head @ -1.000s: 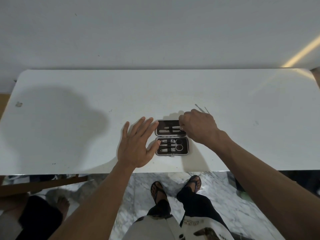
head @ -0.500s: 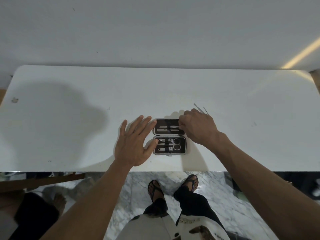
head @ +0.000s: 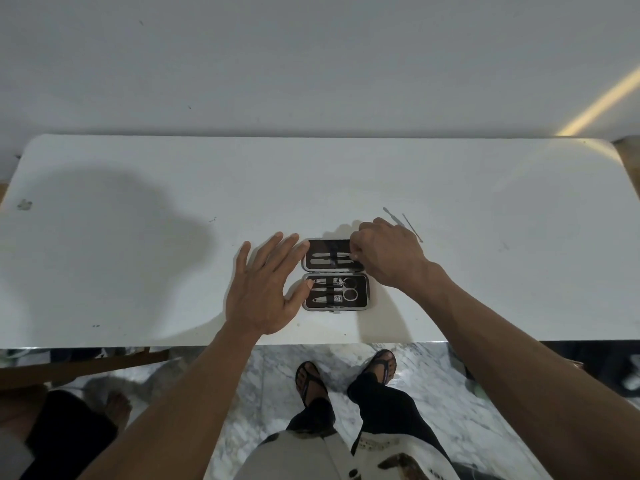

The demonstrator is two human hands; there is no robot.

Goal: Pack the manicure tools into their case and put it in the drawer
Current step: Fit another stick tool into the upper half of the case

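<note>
Little has moved: the right hand (head: 388, 256) still works a thin tool into the far half of the open case (head: 335, 274), apparently pinching its end. The left hand (head: 265, 289), fingers spread flat, steadies the case. Two loose tools (head: 403, 223) wait on the table (head: 138, 237).

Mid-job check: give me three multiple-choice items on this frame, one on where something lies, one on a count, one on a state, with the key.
1. Where do the loose tools lie on the table?
A. left of the case
B. beyond the right hand
C. on the floor

2. How many loose tools lie outside the case?
A. two
B. five
C. none

3. What state is the case in?
A. closed
B. open flat
C. in a drawer

Key: 1 B, two thin metal tools show past the right hand. 2 A, two separate slender pieces lie there. 3 B, both halves face up, the left hand resting at its edge.
</note>
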